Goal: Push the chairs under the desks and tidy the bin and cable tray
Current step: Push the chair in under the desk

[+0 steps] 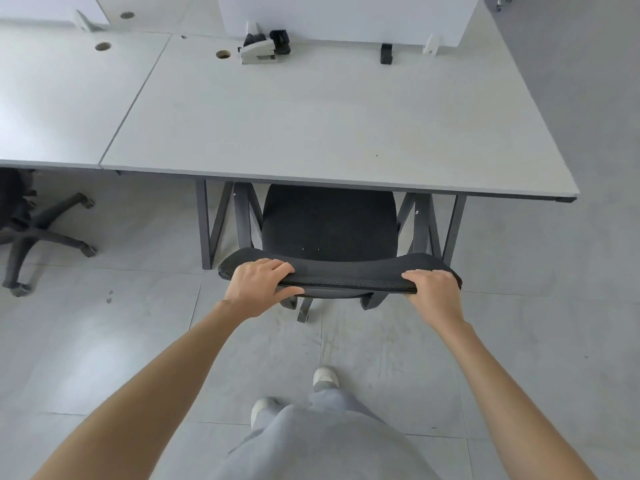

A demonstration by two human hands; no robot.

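Desk (311, 126) pale grey – floor (519, 271) tiled | hands grip chair (329, 223)

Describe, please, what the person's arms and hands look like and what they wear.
Both forearms are bare right up to the frame edge, with no sleeves in view. The left hand and right hand wear no gloves, and no rings, watch or wristband are visible.

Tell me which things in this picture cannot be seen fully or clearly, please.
1. Chair, head view: the front of its seat is hidden under the desk; the left hand and right hand cover parts of its backrest.
2. Second chair, head view: cut off by the left edge and hidden by the neighbouring desk.
3. Black items at the desk's back: too small to identify.
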